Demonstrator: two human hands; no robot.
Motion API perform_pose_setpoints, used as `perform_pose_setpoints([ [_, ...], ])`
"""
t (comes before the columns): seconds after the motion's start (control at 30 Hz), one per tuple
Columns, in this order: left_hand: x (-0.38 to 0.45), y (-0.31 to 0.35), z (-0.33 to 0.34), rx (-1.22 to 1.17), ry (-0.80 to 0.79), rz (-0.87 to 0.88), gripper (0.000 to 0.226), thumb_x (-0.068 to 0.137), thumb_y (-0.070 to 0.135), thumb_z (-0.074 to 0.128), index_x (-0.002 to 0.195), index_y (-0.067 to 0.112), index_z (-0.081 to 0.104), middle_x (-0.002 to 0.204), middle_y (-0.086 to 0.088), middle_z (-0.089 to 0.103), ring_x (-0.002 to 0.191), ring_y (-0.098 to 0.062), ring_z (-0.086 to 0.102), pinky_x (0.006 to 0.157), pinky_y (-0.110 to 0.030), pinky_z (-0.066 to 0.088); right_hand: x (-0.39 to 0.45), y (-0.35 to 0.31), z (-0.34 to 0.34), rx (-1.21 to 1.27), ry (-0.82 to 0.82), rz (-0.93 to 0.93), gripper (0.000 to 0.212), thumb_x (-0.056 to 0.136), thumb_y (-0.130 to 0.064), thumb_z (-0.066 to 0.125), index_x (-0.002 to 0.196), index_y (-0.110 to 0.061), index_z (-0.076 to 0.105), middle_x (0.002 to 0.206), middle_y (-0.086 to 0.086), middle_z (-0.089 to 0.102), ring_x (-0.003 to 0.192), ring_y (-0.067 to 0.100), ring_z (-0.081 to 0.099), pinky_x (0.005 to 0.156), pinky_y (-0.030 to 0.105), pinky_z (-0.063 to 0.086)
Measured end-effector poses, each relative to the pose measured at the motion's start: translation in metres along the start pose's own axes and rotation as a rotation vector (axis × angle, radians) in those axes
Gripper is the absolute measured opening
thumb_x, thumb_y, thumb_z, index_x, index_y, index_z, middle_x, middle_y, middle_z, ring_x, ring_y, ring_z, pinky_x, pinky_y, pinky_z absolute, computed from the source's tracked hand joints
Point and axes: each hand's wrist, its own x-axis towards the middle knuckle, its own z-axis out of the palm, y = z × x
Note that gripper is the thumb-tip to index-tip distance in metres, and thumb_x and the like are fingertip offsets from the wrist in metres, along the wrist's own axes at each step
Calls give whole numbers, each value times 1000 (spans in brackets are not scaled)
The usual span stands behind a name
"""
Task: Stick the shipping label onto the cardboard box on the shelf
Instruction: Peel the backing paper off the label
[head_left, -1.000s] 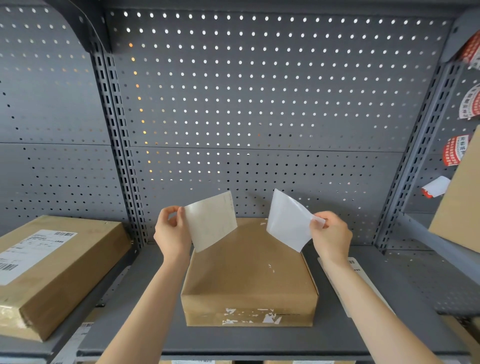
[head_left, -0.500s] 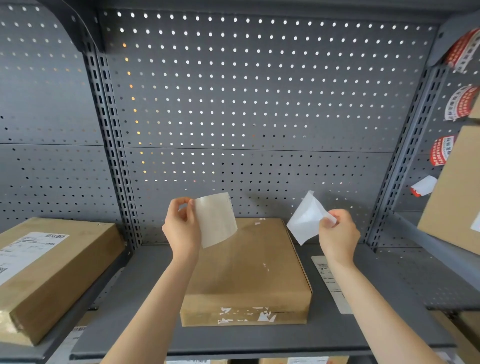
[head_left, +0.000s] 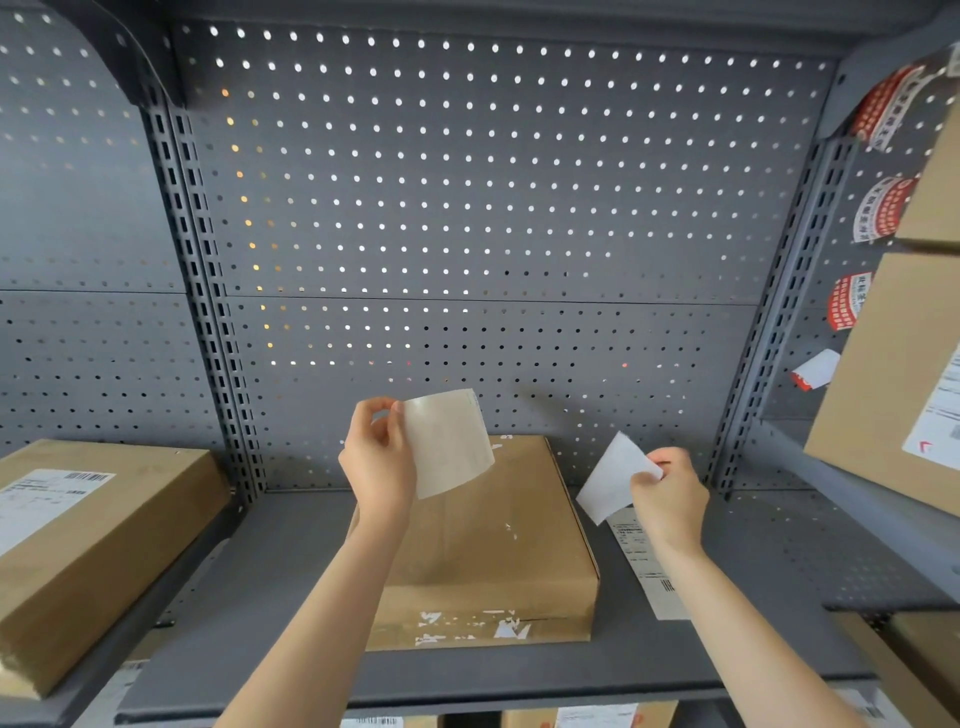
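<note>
Right hand (head_left: 670, 496) lower now, backing sheet (head_left: 610, 480) blank.

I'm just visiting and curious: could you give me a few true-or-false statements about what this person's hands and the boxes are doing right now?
1. The left hand pinches the label above the box. True.
2. The label is already stuck flat on the box. False: it is held in the air.
3. The right hand holds a white sheet. True.
4. The middle box stands on its end. False: it lies flat on the shelf.
5. Another label strip lies on the shelf right of the box. True.
</note>
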Motion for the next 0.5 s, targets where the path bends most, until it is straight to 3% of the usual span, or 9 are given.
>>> perform_pose_setpoints([
  [0.23,-5,-7,2,-33,8,-34,13,93,25,49,87,19,58,64,7,59,55,-13,44,53,-28,36,-4,11,7,-36,-114,54,27,80,7,41,102,-6,52,87,20,63,70,27,49,49,28,36],
  [0.5,-7,-13,2,-44,-29,-52,13,94,26,50,87,20,58,63,5,55,55,-13,44,53,-28,35,-1,14,5,-89,-191,66,28,81,4,44,105,-7,54,91,17,63,75,27,56,61,36,47],
])
